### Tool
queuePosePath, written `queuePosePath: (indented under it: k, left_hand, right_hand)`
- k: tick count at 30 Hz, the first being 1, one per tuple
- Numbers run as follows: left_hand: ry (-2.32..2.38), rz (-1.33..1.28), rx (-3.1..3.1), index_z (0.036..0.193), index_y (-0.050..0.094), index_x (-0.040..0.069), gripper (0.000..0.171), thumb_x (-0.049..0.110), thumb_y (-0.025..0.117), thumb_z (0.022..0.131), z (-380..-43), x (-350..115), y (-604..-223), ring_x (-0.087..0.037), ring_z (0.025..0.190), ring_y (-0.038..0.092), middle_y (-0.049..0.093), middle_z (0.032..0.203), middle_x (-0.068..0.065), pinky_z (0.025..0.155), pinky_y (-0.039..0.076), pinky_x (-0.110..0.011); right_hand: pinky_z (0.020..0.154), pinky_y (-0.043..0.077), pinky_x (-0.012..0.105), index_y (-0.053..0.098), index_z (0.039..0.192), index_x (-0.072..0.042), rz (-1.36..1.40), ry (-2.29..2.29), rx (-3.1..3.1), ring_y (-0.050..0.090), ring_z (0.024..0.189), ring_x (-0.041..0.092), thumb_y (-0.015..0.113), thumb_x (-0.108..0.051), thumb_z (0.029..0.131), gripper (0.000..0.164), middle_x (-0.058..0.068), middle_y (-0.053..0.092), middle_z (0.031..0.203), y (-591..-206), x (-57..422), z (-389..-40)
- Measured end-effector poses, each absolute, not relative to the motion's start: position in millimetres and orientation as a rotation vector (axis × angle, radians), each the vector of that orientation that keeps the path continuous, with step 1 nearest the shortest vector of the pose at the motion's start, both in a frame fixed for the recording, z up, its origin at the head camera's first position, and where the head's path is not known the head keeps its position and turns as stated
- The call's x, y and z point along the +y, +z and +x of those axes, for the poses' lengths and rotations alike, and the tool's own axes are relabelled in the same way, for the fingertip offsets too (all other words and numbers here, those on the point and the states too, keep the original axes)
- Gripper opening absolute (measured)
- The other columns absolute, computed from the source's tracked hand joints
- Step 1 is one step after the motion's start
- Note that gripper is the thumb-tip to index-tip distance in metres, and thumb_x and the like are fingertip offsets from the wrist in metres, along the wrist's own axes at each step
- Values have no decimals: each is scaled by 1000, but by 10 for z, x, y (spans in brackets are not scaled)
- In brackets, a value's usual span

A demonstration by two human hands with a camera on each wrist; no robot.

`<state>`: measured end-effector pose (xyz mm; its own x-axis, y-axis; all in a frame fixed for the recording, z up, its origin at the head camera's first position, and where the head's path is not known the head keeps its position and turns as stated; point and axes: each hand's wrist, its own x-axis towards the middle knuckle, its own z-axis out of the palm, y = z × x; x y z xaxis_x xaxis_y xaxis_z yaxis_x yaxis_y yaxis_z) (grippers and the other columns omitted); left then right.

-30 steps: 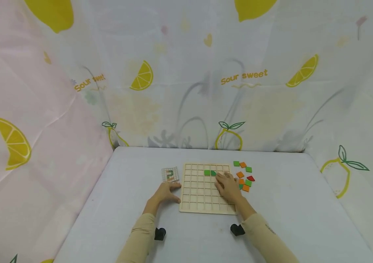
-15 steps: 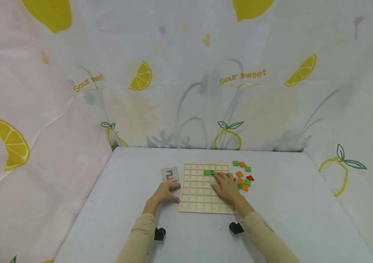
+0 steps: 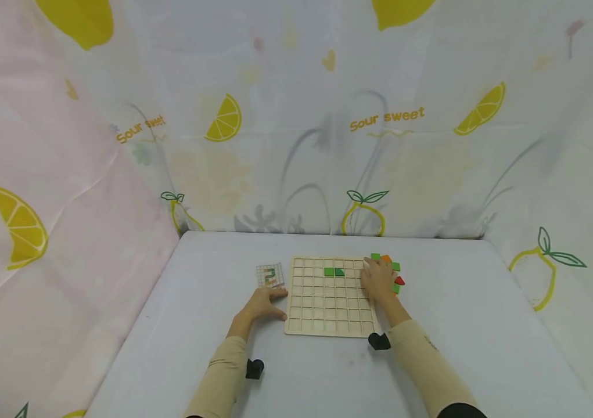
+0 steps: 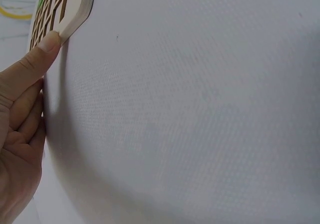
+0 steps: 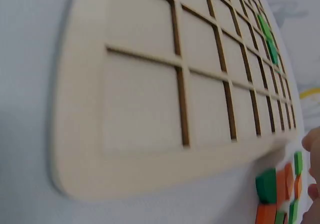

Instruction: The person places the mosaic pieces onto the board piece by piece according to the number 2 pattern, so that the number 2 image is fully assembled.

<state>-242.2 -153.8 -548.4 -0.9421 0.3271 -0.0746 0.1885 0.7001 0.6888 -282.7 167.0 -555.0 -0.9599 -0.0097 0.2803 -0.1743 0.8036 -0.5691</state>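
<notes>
A wooden grid board (image 3: 330, 332) lies on the table. My left hand (image 3: 258, 305) is at its left edge, thumb and forefinger spread apart; in the left wrist view the thumb (image 4: 49, 42) touches the board's edge. Two green tiles sit side by side in the upper rows: a square tile (image 3: 329, 272) and a tile with a curved side (image 3: 339, 272). My right hand (image 3: 378, 280) is over the board's right edge, beside loose tiles that it partly covers. Only some of its fingertips show in the right wrist view, with no tile visible between them.
Right of the board lie loose green squares (image 3: 395, 266), orange tiles (image 3: 386, 259) and a red tile (image 3: 399, 281). A dark green tile (image 5: 266, 186) shows in the right wrist view. A pattern card (image 3: 270, 275) lies beyond my left hand. Patterned cloth walls (image 3: 286, 174) enclose the table.
My right hand has left the curved green tile, which now shows fully beside the green square, and has moved right to the loose tiles. My left hand has stayed at the board's edge.
</notes>
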Motion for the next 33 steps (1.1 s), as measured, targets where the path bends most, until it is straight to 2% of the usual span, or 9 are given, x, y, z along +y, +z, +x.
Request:
queuePosePath:
  k: [6,13,17,24,27,31,33]
  left_hand:
    - [1076,383,2711,116,64,0,64,14,87,58,-2406,-1540,-5462,-35,122,51,63,121,-15,104,39,-48]
    - [1084,349,2693,117,64,0,64,13,87,59,-2395,-1543,-5428,-35,122,51,63,121,-14,104,40,-48]
    - [1105,376,2682,116,64,-1,63,12,87,59,-2402,-1545,-5431,-36,121,51,63,121,-15,103,40,-48]
    - [1106,355,2669,116,65,2,64,14,88,58,-2423,-1521,-5488,-35,122,51,63,122,-14,103,40,-48]
    - [1105,337,2669,116,65,2,63,14,88,58,-2424,-1516,-5498,-35,121,52,63,121,-14,103,41,-48]
    - [1107,339,2669,116,65,1,63,13,88,58,-2419,-1520,-5501,-36,121,52,63,121,-14,103,40,-49]
    - [1109,339,2668,116,65,2,63,13,88,58,-2414,-1524,-5500,-36,121,51,63,121,-15,104,40,-49]
  right_hand:
    - [89,32,68,49,131,1,-141,892,-2897,35,116,53,50,-16,91,43,31,42,133,-5459,2115,-2895]
    - [95,22,73,36,141,0,-87,782,-3155,22,127,55,40,-22,97,50,23,27,149,-5418,2223,-2965]
    - [93,26,69,40,139,-1,-58,688,-3169,26,125,54,37,-19,97,46,22,33,146,-5455,2190,-3027]
    - [89,34,64,55,121,5,-112,670,-3042,41,112,50,46,-11,92,34,28,50,126,-5421,2172,-3035]
    - [89,32,66,53,121,5,-110,705,-3043,39,115,51,45,-11,92,34,28,47,129,-5421,2170,-3034]
    - [94,28,68,46,132,0,-51,728,-3112,30,124,52,39,-12,95,39,23,37,142,-5458,2170,-3035]
    - [95,28,69,46,134,-1,-25,724,-3118,28,125,52,39,-11,95,40,22,38,143,-5478,2167,-3032]
